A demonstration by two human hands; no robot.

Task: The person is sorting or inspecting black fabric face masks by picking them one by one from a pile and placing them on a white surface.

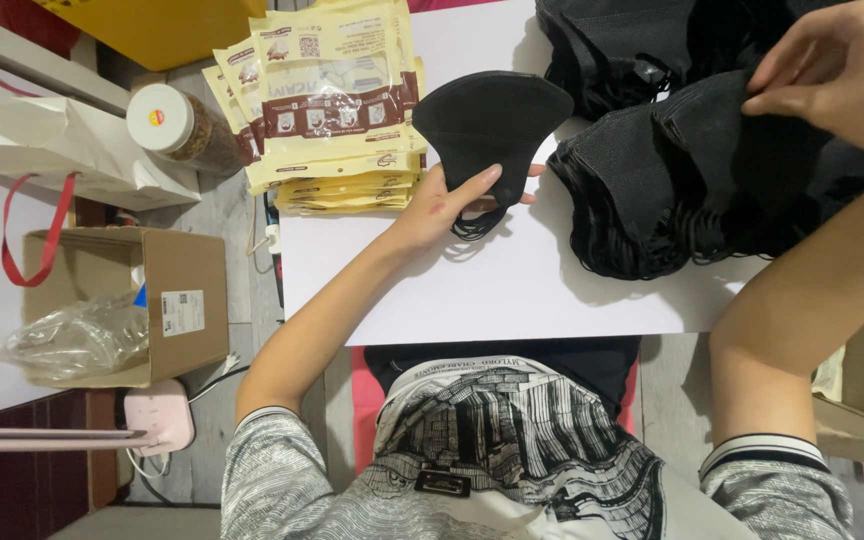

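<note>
Near the far edge of the white table [512,300], left hand [442,205] pins one black mask [492,125] flat, thumb and fingers round its ear loops, just beside the packet stack [327,100]. Right hand [837,65] pinches top of mask pile [692,170] at far right corner. Best to peel w/ fingertips only, one layer, so loops don't tangle.
</note>
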